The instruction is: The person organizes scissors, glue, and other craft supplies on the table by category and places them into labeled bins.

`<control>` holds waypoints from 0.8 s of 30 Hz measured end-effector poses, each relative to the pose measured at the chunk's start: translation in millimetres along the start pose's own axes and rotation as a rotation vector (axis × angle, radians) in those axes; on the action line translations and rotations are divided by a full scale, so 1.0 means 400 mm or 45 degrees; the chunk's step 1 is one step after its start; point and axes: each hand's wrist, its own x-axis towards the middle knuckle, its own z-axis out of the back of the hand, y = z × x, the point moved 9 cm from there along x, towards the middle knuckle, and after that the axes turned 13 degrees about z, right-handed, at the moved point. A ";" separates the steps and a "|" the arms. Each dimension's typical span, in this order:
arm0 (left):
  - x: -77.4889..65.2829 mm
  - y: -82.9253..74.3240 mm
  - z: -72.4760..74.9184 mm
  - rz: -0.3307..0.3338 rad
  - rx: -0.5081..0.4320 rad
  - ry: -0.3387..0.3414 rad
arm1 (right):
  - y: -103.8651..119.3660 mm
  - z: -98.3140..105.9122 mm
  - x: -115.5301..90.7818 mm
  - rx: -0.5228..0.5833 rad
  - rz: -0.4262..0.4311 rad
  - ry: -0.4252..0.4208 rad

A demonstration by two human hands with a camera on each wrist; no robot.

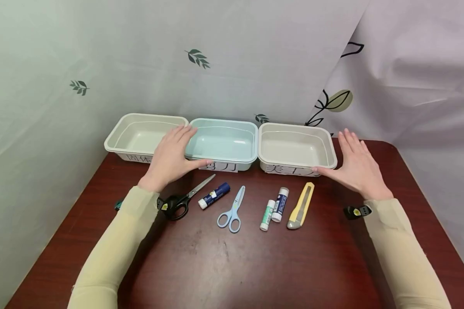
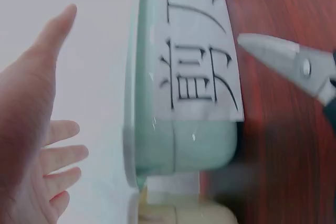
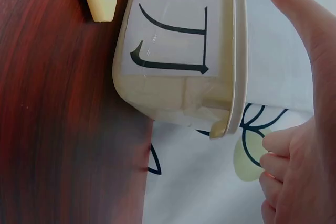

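My left hand [image 1: 170,159], fingers spread and straight, hovers over the gap between the left cream bin [image 1: 120,150] and the light blue bin [image 1: 251,159]. At the right end of the right cream bin [image 1: 294,166], my right hand [image 1: 357,167] is spread likewise, thumb by its front corner; contact is unclear. Both hands hold nothing. In front of the bins lie black-handled scissors [image 1: 197,189], a blue glue stick [image 1: 215,195], light blue scissors [image 1: 235,210], a green-and-white glue stick [image 1: 267,215], a dark blue glue stick [image 1: 280,204] and a yellow utility knife [image 1: 301,206].
The three bins stand in a row at the back of the dark red table [image 1: 255,270], each with a paper label on its front. Behind hangs a pale leaf-print curtain [image 1: 232,86]. A small teal thing [image 1: 118,205] is mostly hidden by my left forearm.
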 end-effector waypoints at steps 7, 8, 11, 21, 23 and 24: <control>-0.052 -0.045 0.027 -0.058 -0.176 -0.048 | 0.010 0.000 0.004 0.035 0.020 -0.014; -0.061 -0.053 0.026 -0.069 -0.185 -0.036 | 0.011 0.000 0.004 0.042 0.020 -0.015; -0.090 -0.070 0.018 -0.072 -0.214 0.020 | 0.014 -0.001 0.005 0.065 0.017 -0.022; -0.182 -0.081 -0.043 -0.011 -0.363 0.192 | 0.037 -0.025 0.015 0.060 0.062 -0.005; -0.196 -0.080 -0.062 0.011 -0.367 0.233 | 0.040 -0.034 0.016 0.064 0.066 0.006; -0.202 -0.079 -0.071 0.022 -0.359 0.250 | 0.041 -0.040 0.016 0.064 0.068 0.010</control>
